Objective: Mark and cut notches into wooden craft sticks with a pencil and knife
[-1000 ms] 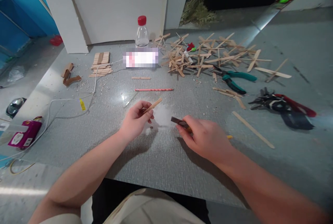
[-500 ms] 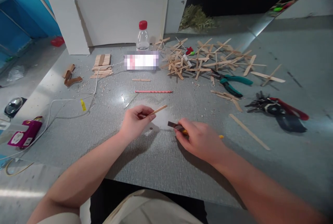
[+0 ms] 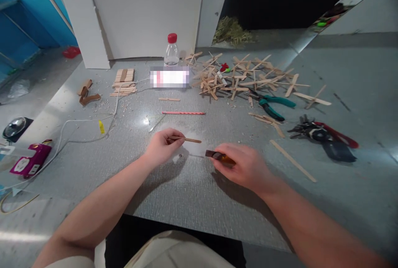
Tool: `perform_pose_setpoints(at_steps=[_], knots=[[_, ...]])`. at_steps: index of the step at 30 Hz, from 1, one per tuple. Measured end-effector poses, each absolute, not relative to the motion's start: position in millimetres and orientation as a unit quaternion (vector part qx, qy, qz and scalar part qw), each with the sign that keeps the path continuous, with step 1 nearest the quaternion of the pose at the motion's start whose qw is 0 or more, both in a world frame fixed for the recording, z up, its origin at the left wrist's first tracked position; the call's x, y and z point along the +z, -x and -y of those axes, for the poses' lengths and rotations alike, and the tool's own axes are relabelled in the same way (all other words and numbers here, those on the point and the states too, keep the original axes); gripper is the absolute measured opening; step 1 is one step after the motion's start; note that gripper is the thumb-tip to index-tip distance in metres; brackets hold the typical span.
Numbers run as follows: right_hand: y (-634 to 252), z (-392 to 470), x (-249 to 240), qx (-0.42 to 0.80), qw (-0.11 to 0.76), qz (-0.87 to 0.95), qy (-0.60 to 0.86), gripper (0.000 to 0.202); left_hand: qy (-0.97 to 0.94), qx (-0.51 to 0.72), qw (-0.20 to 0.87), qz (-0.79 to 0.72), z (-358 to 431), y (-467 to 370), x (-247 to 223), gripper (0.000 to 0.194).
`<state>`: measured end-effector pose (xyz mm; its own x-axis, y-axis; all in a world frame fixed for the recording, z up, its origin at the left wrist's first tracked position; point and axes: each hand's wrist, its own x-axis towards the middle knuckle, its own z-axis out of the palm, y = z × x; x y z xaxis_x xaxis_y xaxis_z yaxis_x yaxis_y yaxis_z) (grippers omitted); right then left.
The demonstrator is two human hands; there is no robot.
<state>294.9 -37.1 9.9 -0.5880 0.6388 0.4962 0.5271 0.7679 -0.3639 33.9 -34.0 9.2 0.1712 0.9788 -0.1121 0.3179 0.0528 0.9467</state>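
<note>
Near the middle of the grey table [image 3: 192, 201], my left hand [image 3: 164, 147] pinches a wooden stick [image 3: 193, 140] that points right. To its right, my right hand [image 3: 241, 164] is wrapped round a dark-tipped tool with a yellow-orange handle [image 3: 221, 157]; the fingers hide most of it. The tool's tip and the stick's end are apart. Beyond my hands lie a red patterned pencil [image 3: 183, 113] and a short wooden stick [image 3: 169, 99]. A long wooden stick [image 3: 294, 161] rests right of my right hand.
Stacked sticks [image 3: 123, 81] and brown pieces [image 3: 88, 93] lie back left, beside a white cable [image 3: 64, 129]. A bottle [image 3: 172, 50] stands at the back. Crossed sticks [image 3: 236, 78], teal pliers [image 3: 270, 104] and a dark tool with red handle [image 3: 323, 135] occupy the right.
The stick in my left hand has swung from slanting upward to nearly level, its free end lower. My right hand has moved slightly right and down with the tool. The view has shifted slightly.
</note>
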Motion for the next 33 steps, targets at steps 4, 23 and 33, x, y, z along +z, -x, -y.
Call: perform_pose_setpoints(at_steps=[4,23,33], knots=[[-297,34,10,0.083,0.313,0.885,0.334,0.017,-0.655,0.32,0.436,-0.527,36,-36,9,0.015],[-306,28,9,0.049,0.265,0.844,0.464,0.014,-0.867,0.199,0.208,-0.408,37,-34,4,0.024],[-306,29,17,0.069,0.273,0.835,0.473,0.014,-0.889,0.175,0.215,-0.365,37,-35,4,0.027]])
